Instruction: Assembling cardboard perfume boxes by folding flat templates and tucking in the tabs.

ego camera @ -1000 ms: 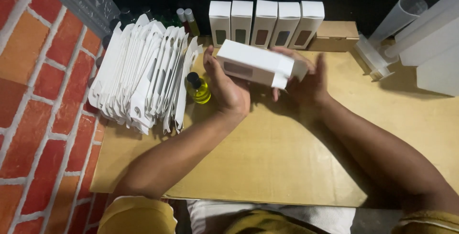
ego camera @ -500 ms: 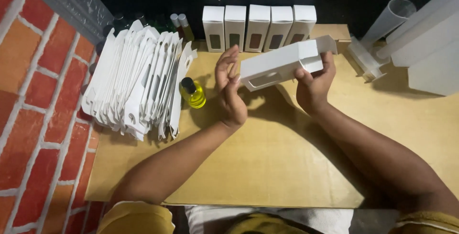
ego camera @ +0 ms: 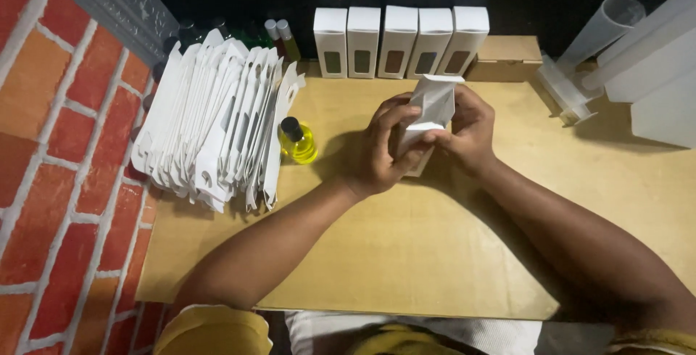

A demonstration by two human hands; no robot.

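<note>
Gripping white carton (ego camera: 428,112) with both hands, left hand (ego camera: 377,153) and right hand (ego camera: 467,134) fingers closed around it, just right of yellow bottle (ego camera: 299,141). I judge risk: squeezing hard could crush flap; elbow swing could topple bottle.

Lying on a tan board table (ego camera: 406,261): flat white cartons (ego camera: 210,130) far left, yellow bottle (ego camera: 298,141) beside, five upright white boxes (ego camera: 400,42) lining far edge.

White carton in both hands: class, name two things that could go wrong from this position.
The white carton is pinched between the left hand and right hand; a hard grip might crease it. The small yellow bottle stands close to the left forearm, so a sideways sweep could tip it.
</note>
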